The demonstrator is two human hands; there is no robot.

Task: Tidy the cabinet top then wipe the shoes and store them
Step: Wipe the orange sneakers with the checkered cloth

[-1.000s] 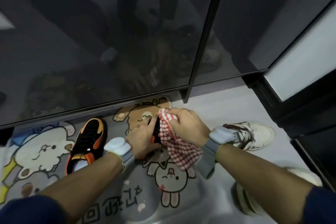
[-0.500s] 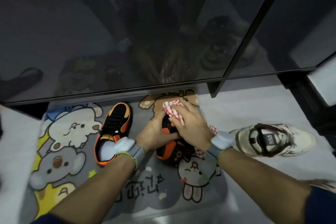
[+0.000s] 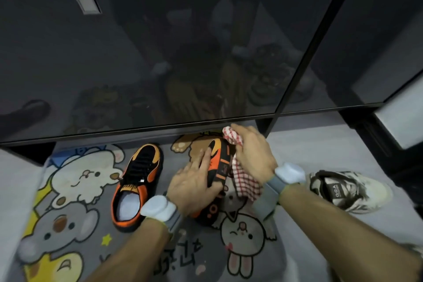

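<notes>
- The held shoe (image 3: 218, 158), a low black sneaker with orange panels and a thin orange-striped sole edge, is tipped onto its side on the mat, toe towards the cabinet.
- The left hand (image 3: 192, 184) grasps it from the left, the index finger lying straight along the upper.
- The right hand (image 3: 254, 155) is clenched around a red-and-white checked cloth (image 3: 245, 181), soft and crumpled, pressed to the shoe's sole side; a loose end hangs below the wrist.
- Its mate, the second shoe (image 3: 139, 178), stands upright just to the left, with black laces and a pale insole.
- A white sneaker (image 3: 345, 188) with dark trim lies to the right on the grey floor (image 3: 320, 149).
- The mat (image 3: 75, 178) is flat, printed with cartoon animals.
- Glossy dark cabinet doors (image 3: 160, 52) rise behind, dimly mirroring the scene.
- A pale blue wristband (image 3: 158, 209) sits on each wrist.
</notes>
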